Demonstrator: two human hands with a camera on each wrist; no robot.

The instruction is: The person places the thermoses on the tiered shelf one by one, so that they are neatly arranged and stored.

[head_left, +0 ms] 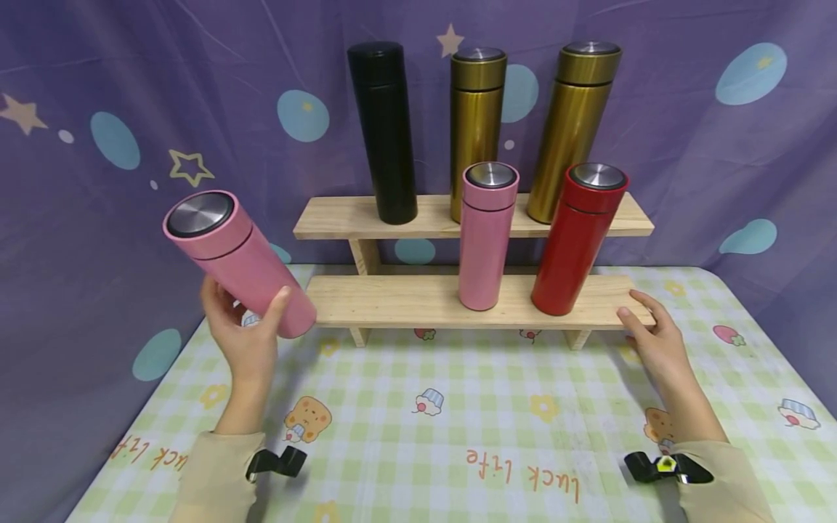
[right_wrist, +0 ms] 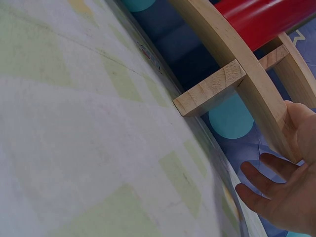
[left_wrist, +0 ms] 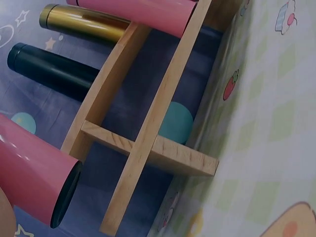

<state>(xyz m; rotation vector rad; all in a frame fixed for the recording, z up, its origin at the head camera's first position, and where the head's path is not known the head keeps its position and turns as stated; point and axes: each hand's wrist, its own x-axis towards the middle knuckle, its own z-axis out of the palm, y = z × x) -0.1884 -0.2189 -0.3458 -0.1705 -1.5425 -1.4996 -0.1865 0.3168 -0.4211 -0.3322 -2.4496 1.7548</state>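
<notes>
My left hand (head_left: 245, 341) grips a pink thermos bottle (head_left: 238, 250) with a steel-topped lid, holding it tilted in the air off the shelf's left end. Its dark base shows in the left wrist view, where the hand is mostly out of frame. At the right end of the lower tier of a two-tier wooden shelf (head_left: 386, 301), my right hand (head_left: 660, 345) holds the board's corner between thumb and forefinger. The other fingers (right_wrist: 259, 180) stick out loosely below the board. A red thermos bottle (head_left: 578, 240) and another pink thermos bottle (head_left: 487, 240) stand on this tier.
The upper tier (head_left: 333, 218) bears a black thermos bottle (head_left: 386, 138) and two gold ones, the middle one (head_left: 476, 131) and the right one (head_left: 575, 123). Beneath is a green-checked tablecloth (head_left: 392, 436); a purple patterned curtain (head_left: 216, 94) hangs close behind.
</notes>
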